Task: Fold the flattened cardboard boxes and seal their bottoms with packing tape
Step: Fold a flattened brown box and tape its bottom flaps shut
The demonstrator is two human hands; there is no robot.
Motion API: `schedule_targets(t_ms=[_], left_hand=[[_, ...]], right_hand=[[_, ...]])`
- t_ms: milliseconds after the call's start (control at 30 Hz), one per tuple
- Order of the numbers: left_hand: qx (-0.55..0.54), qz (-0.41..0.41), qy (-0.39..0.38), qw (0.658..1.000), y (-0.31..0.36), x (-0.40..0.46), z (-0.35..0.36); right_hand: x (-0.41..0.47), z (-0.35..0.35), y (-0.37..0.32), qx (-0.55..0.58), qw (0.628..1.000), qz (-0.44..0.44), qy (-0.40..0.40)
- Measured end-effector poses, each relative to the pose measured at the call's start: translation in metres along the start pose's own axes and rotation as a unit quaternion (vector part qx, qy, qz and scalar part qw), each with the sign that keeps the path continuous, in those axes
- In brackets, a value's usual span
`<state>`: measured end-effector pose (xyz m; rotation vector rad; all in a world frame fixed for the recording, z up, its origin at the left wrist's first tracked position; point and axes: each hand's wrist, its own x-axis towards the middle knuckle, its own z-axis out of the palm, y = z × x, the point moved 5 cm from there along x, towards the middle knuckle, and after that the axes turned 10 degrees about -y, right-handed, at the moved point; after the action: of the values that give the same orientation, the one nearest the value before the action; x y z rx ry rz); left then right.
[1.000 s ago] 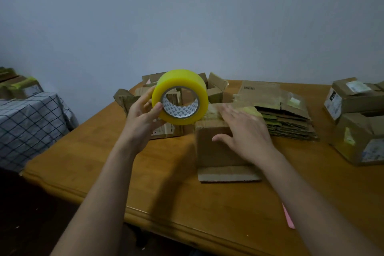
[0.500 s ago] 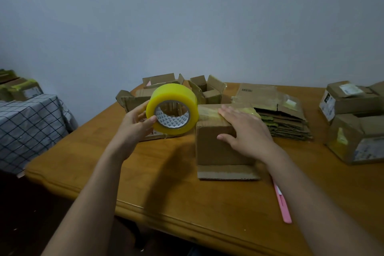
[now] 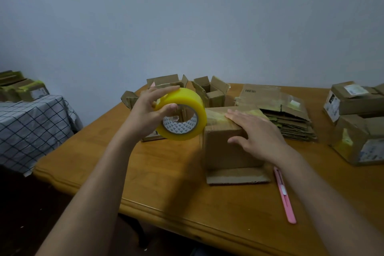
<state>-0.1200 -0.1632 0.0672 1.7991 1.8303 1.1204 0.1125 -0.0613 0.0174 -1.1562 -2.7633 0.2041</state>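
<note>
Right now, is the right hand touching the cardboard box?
Touching. The head view shows the right hand lying flat on the cardboard box, fingers on its taped top and thumb on its near side.

Wooden table (image 3: pixel 162 174): boxes (image 3: pixel 228 147), pink cutter (image 3: pixel 284 195).

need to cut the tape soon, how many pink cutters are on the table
1: the pink cutter lies on the table near its front edge, right of the box, beside the right forearm.

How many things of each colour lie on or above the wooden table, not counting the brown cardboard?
Yellow: 1, the tape roll in the left hand
Pink: 1, the cutter on the table
Total: 2
</note>
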Motion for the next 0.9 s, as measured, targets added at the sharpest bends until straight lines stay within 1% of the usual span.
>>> schedule_targets(t_ms=[200, 433, 533, 700, 800, 900], left_hand=[[-0.021, 0.025, -0.001, 0.999, 0.013, -0.011, 0.004], [-0.046, 0.013, -0.013, 0.999, 0.010, -0.010, 0.000], [-0.025, 0.008, -0.018, 1.000, 0.012, -0.008, -0.001], [0.038, -0.055, -0.020, 0.998, -0.020, -0.020, 0.003], [0.028, -0.071, -0.009, 0.997, -0.037, -0.028, 0.015], [0.030, -0.088, -0.020, 0.995, -0.046, -0.028, 0.026]], right_hand=[[-0.010, -0.002, 0.015, 0.022, 0.999, -0.007, -0.022], [-0.010, -0.001, 0.018, 0.035, 0.999, -0.012, -0.015], [-0.011, -0.001, 0.018, 0.033, 0.999, -0.014, -0.018], [-0.013, -0.001, 0.024, 0.036, 0.999, -0.003, -0.017], [-0.014, -0.001, 0.020, 0.030, 0.999, 0.004, -0.019], [-0.017, -0.003, 0.016, 0.017, 0.999, 0.012, -0.028]])
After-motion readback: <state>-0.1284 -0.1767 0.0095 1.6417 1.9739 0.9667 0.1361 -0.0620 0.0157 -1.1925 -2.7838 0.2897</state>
